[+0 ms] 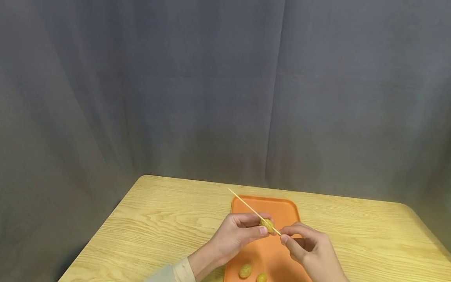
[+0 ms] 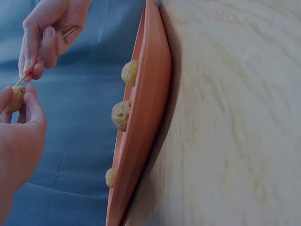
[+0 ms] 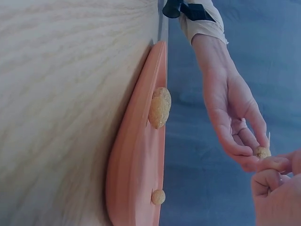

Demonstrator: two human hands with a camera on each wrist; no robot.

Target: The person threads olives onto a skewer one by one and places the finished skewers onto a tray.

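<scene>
Left hand (image 1: 234, 235) pinches small ball (image 1: 267, 225) | right hand (image 1: 310, 246) pinches thin skewer (image 1: 246, 205) near end | ball likely soft, crumbly: you grip its sides gently.

**No readable text**

Nothing in any of the three views carries writing — no label, brand, number or sign can be made out. The orange tray (image 1: 285, 207), the wooden table (image 1: 158, 227), the grey curtain (image 1: 176, 98) and the sleeve cuff (image 3: 202, 21) are all plain — the dark strap at the wrist (image 3: 195, 10) shows no legible mark either.
</scene>
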